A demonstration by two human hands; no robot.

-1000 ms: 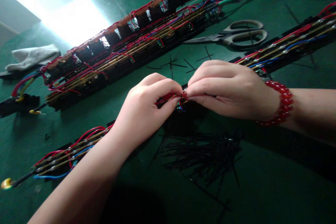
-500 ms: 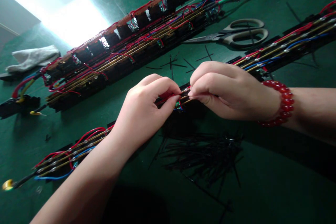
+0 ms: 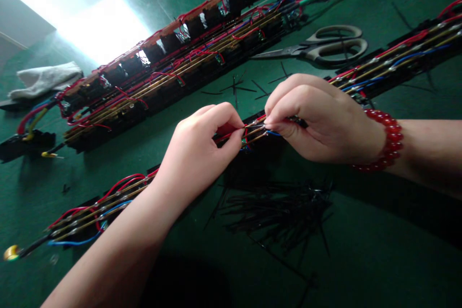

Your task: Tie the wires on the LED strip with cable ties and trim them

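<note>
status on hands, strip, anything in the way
Left grip, right grip: pinched shut over wired strip. Anything pinched too small to tell. Scissors beyond strip, not blocking.

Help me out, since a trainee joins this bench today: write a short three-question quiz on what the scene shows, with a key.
1. On which side does the person wear the red bead bracelet?
A. Left
B. Right
C. Both

2. True or false: the scissors lie on the green table, out of both hands.

3. The left hand and right hand have their fingertips at the same long wired strip. On which side of it does the pile of thin black strips lie: the person's side or the far side?

Key:
1. B
2. True
3. The person's side
</note>
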